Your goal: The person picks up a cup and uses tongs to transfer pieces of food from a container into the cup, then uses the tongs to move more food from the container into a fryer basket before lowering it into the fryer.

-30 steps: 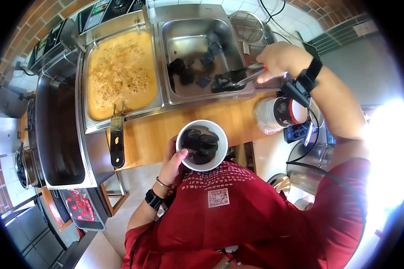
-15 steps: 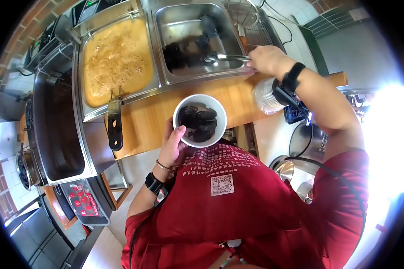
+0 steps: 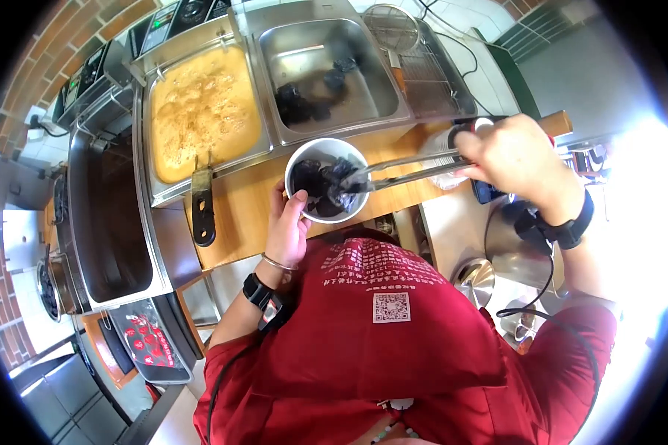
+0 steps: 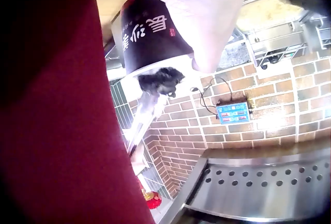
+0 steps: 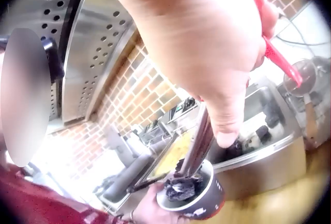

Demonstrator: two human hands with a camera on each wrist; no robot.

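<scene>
My left hand (image 3: 288, 226) holds a white-lined paper bowl (image 3: 290, 180), thumb over the rim and fingers under its side. Its outside is black with white lettering in the left wrist view. Several wet black chunks (image 3: 306, 176) of food lie inside. In my right hand (image 3: 518, 157) are metal tongs (image 3: 423, 165) with red on the handle; their tips reach into the bowl at a black chunk (image 5: 181, 189). Behind the bowl, a steel pan (image 3: 384, 81) contains more black chunks (image 3: 293, 100) in shallow dark liquid.
Left of that pan, a fryer of foaming yellow oil (image 3: 206, 119) has a black handle (image 3: 202, 217) jutting over the wooden counter (image 3: 237, 241). A long dark basin (image 3: 111, 222) stands farther left. At the right are a wire strainer (image 3: 390, 28), a rack (image 3: 427, 78) and stacked paper bowls (image 3: 444, 176).
My right hand has brought the tongs from the steel pan toward me and over the bowl, with their tips now inside it. The left hand has kept hold of the bowl, now nearer the pan.
</scene>
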